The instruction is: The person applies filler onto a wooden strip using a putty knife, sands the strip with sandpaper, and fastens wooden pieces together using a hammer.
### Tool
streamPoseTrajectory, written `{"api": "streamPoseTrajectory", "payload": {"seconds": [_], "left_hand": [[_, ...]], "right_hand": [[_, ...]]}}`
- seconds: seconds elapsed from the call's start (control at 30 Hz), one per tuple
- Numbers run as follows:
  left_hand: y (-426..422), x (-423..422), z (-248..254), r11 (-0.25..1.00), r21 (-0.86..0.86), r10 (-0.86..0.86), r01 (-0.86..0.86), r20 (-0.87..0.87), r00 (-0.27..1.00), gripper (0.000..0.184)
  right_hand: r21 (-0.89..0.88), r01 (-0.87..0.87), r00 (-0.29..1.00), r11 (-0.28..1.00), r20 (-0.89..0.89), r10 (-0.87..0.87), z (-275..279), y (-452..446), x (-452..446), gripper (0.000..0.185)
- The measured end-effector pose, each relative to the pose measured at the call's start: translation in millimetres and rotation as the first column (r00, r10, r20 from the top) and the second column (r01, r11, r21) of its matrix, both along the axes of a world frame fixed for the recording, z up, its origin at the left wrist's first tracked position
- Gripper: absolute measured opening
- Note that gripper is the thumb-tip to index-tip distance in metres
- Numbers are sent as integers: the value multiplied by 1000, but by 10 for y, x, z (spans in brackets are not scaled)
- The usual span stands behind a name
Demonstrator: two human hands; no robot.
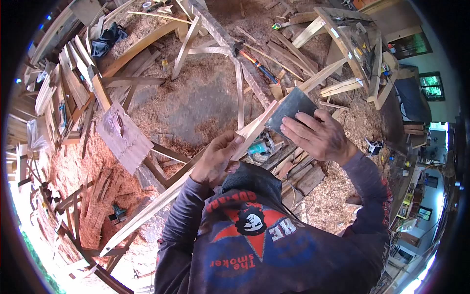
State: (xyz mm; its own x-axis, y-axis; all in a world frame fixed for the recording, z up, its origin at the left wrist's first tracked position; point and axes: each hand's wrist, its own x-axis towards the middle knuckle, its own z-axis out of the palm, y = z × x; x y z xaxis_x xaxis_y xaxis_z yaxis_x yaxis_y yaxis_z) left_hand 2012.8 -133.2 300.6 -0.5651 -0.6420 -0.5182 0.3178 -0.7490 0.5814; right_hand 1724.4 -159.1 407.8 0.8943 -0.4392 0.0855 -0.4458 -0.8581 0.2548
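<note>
A long pale wooden strip runs diagonally from the lower left up past both hands. My left hand is closed around this wood in front of my chest, thumb on top. My right hand grips a dark, flat rectangular plate, its fingers laid across the upper face and the thumb hidden. The plate's left edge meets a narrow wooden piece between the hands; whether the two are joined I cannot tell.
Shavings cover the floor. Stacked boards stand at left, near a sheet with a reddish patch. A wooden frame lies ahead, with an orange-and-blue tool on it. A teal power tool sits beneath my hands.
</note>
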Motion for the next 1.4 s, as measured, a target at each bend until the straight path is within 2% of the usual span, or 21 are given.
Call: {"api": "streamPoseTrajectory", "payload": {"seconds": [0.27, 0.43, 0.57, 0.63, 0.67, 0.73, 0.77, 0.8, 0.83, 0.87, 0.9, 0.93, 0.97, 1.03, 1.07, 1.1, 1.13, 1.17, 1.27, 1.33, 1.4], "left_hand": [[221, -55, -4, 957, -287, 86, -51, 113, 990, 27], [280, -46, 143, 989, -82, 130, -126, 40, 991, 24], [317, -11, 55, 991, -71, 119, -117, 25, 993, 23], [290, 58, 124, 982, -7, 187, -187, -28, 982, 23], [269, 115, 165, 982, -7, 189, -189, -27, 982, 23], [142, 260, 245, 942, -78, 326, -326, -9, 945, 23], [71, 333, 247, 931, -96, 351, -351, -20, 936, 23], [-3, 379, 252, 925, -104, 367, -367, -20, 930, 23], [-87, 414, 256, 919, -104, 375, -379, -59, 925, 24], [-170, 439, 264, 917, -104, 376, -386, -100, 921, 24], [-245, 470, 273, 925, -82, 360, -372, -132, 924, 23], [-283, 439, 249, 925, -95, 355, -368, -136, 925, 23], [-319, 377, 200, 913, -152, 363, -378, -120, 924, 23], [-330, 351, 195, 904, -232, 332, -359, -148, 931, 22], [-306, 360, 197, 904, -244, 323, -352, -150, 934, 22], [-284, 376, 186, 909, -250, 290, -333, -193, 937, 21], [-260, 401, 165, 914, -254, 257, -315, -235, 937, 21], [-236, 439, 145, 922, -231, 252, -310, -250, 935, 21], [-137, 530, 84, 915, -208, 241, -345, -404, 882, 23], [-35, 552, 31, 920, -225, 216, -321, -392, 894, 23], [58, 626, -6, 920, -249, 198, -304, -374, 906, 22]], "right_hand": [[54, -11, 999, 998, -50, 13, 151, -59, 179, 34], [88, -25, 997, 996, -65, 31, 206, -71, 226, 31], [148, -6, 994, 989, -110, 22, 194, -23, 235, 31], [275, 210, 921, 938, -378, -95, 208, -14, 228, 31], [276, 207, 922, 938, -377, -93, 168, 28, 174, 31], [346, 188, 981, 919, -23, -192, 57, 49, 30, 32], [394, 245, 949, 886, 90, -302, 60, 88, 42, 34], [388, 228, 954, 893, 94, -285, 1, 188, 93, 34], [774, 171, 614, 610, 401, -680, -95, 304, 142, 29], [938, -169, 77, 303, 319, -945, -139, 353, 205, 25], [759, -618, 147, 205, 368, -918, -134, 271, 410, 34], [755, -618, 143, 218, 381, -913, -265, 267, 622, 34], [548, -804, -42, 231, 335, -941, -504, 263, 828, 40], [282, -932, -172, 227, 206, -963, -691, 210, 1180, 48], [272, -944, -141, 186, 177, -974, -714, 163, 1280, 49], [106, -986, -111, 129, 168, -980, -884, 108, 1289, 46], [103, -985, -116, 135, 175, -978, -1036, 72, 1290, 46], [-24, -995, -102, 99, 199, -975, -1080, 41, 1356, 47], [58, -995, -64, 76, 186, -980, -1003, 74, 1434, 47], [343, -937, -58, 70, 45, -997, -864, 74, 1542, 41], [271, -961, -38, 55, 68, -997, -991, 44, 1603, 44]]}}
